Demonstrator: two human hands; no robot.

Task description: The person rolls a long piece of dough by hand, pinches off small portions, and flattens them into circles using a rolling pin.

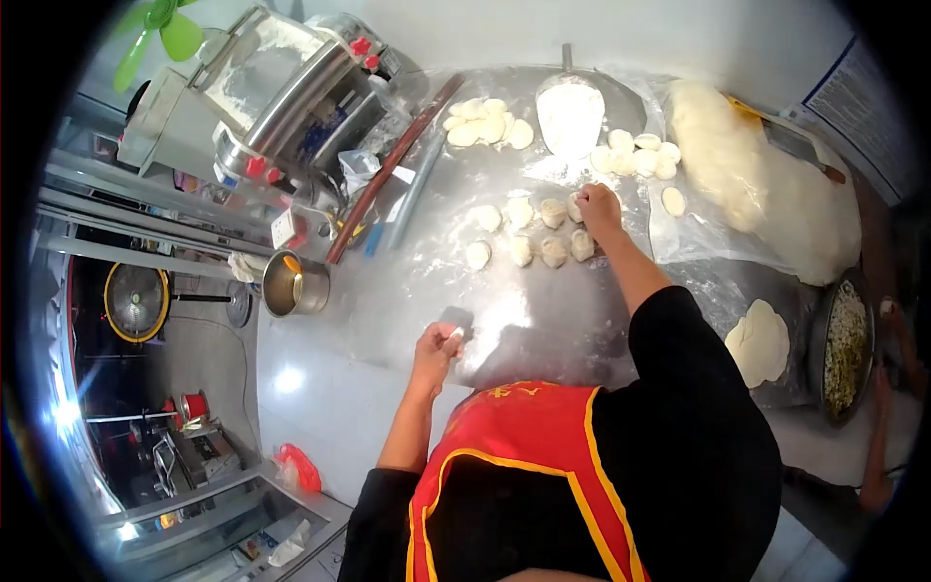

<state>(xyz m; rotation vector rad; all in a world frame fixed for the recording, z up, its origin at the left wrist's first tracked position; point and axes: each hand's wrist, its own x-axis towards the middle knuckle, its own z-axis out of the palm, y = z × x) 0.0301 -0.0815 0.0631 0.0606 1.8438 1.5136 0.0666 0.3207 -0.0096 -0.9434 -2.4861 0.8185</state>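
Note:
Over the metal worktop (378, 301), my left hand (438, 349) is closed near the front edge, with a small whitish bit at its fingertips. My right hand (599, 207) reaches forward with closed fingers on a dough piece (576, 206) at the right end of the back row. Two rows of shaped dough pieces (553, 252) lie just left of and below that hand. Flat dough rounds lie in a left pile (485, 123) and a right pile (635, 155), on either side of a scoop of flour (570, 116). A single round (673, 201) lies apart.
Large dough (722, 155) under plastic covers the back right. A bowl of filling (844, 349) stands at the right beside a flattened dough sheet (758, 343); another person's arms (881, 427) are behind it. Left are a red-brown rod (398, 165), metal pot (296, 283) and dough machine (281, 82).

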